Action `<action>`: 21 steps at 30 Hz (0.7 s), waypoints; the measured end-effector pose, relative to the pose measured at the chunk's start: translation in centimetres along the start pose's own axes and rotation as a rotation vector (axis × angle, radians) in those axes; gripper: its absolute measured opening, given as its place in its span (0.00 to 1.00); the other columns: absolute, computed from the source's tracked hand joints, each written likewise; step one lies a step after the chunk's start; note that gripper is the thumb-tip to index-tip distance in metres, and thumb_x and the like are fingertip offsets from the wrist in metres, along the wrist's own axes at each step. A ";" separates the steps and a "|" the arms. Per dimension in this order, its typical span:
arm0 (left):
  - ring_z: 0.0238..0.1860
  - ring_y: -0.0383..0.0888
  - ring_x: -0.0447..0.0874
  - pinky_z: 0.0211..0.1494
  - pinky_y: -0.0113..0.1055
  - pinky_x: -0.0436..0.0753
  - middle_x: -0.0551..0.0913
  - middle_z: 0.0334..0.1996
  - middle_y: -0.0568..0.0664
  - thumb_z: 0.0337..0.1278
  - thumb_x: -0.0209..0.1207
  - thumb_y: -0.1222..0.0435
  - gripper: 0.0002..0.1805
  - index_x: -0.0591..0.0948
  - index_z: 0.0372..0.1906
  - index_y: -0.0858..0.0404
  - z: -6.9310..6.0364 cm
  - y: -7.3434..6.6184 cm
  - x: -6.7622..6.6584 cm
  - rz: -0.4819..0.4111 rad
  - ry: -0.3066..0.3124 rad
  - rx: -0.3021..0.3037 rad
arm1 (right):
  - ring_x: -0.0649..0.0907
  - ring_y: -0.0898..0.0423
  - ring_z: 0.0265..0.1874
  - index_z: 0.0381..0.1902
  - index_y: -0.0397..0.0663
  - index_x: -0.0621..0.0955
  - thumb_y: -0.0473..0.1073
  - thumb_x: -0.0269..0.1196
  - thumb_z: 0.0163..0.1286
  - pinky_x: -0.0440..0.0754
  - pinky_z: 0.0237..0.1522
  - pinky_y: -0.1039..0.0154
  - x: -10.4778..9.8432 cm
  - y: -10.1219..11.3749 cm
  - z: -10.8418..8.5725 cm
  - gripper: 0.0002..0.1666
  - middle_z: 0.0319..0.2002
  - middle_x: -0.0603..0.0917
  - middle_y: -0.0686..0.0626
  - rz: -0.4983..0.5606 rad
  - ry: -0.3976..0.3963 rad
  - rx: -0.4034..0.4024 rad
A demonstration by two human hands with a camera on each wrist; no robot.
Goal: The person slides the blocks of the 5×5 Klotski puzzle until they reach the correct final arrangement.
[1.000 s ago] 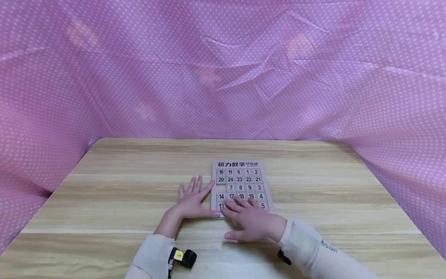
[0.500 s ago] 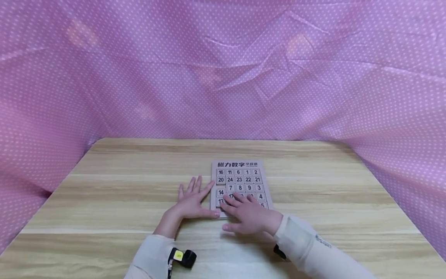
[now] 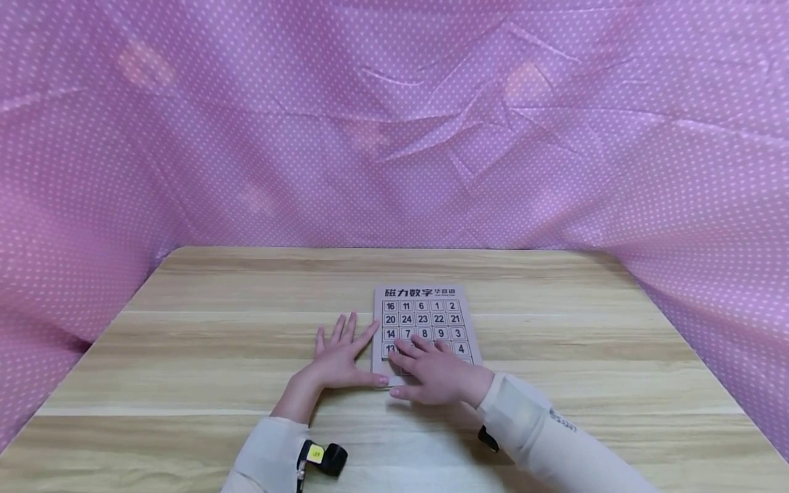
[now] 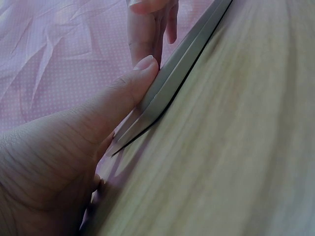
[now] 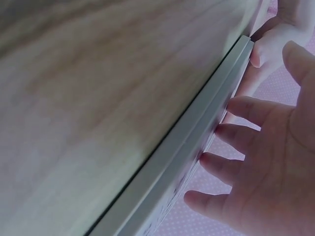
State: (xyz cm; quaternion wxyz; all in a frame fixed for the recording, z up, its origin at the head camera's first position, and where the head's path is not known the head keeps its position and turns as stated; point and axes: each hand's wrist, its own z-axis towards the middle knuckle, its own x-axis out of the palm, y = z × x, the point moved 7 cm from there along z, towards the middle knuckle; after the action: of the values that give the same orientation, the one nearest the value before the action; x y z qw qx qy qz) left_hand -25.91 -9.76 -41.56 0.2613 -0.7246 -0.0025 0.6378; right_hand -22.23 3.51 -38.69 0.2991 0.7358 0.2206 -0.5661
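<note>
Numbered tiles fill most of a flat puzzle board lying on the wood-grain tabletop in the head view, a pink dotted curtain behind. The top row reads 16, 11, 6, 1, 2; the next 20, 24, 23, 22, 21; the third 14, 7, 8, 9, 3. Judged by counting order, the sliding looks partway: 1 and 2 stand together, 7, 8 and 9 sit in line, yet 16, 11 and 6 lead the top. The lower-left slot, just below tile 13, is bare. The left hand is spread wide beside the board, thumb at its near-left corner; the right hand fans over the lower rows, hiding several numbers, so their order cannot be told.

From the left wrist, that thumb rests on the board's edge without gripping it.

From the right wrist, extended fingers meet the tile face at their tips, the thumb apart; nothing is held.
</note>
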 end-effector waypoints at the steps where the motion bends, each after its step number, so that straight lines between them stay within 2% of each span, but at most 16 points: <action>1: 0.63 0.55 0.29 0.56 0.57 0.28 0.37 0.65 0.60 0.22 0.51 0.28 0.57 0.48 0.66 0.44 0.0 0.0 0.0 -0.002 0.001 0.000 | 0.50 0.45 0.62 0.63 0.54 0.59 0.69 0.41 0.59 0.48 0.55 0.39 0.0 0.0 0.0 0.40 0.65 0.52 0.50 0.001 0.002 0.002; 10: 0.63 0.55 0.29 0.56 0.57 0.28 0.37 0.65 0.60 0.22 0.51 0.28 0.57 0.48 0.66 0.44 0.0 0.0 0.0 -0.005 0.009 -0.003 | 0.49 0.44 0.62 0.65 0.55 0.57 0.68 0.42 0.59 0.46 0.55 0.40 -0.4 0.0 -0.9 0.40 0.65 0.50 0.49 0.024 -0.003 -0.007; 15: 0.63 0.55 0.28 0.56 0.57 0.27 0.37 0.65 0.59 0.21 0.51 0.27 0.57 0.48 0.66 0.44 0.1 0.1 0.1 -0.002 0.011 -0.007 | 0.50 0.42 0.61 0.64 0.51 0.57 0.66 0.44 0.60 0.46 0.54 0.38 -1.0 -0.7 -2.8 0.40 0.65 0.52 0.48 0.044 -0.025 -0.008; 21: 0.63 0.55 0.28 0.56 0.56 0.26 0.37 0.65 0.59 0.19 0.52 0.27 0.58 0.48 0.66 0.44 0.2 0.3 0.1 -0.002 0.012 -0.012 | 0.52 0.41 0.61 0.63 0.47 0.60 0.65 0.46 0.60 0.49 0.53 0.37 -1.0 -2.6 -5.7 0.40 0.64 0.55 0.45 0.055 -0.050 0.024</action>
State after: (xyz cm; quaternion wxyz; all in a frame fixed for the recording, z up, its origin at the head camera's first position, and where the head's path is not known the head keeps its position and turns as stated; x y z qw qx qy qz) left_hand -26.18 -9.89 -41.75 0.2578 -0.7298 -0.0056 0.6332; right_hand -20.23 9.36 -37.21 0.3112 0.7307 0.1861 -0.5784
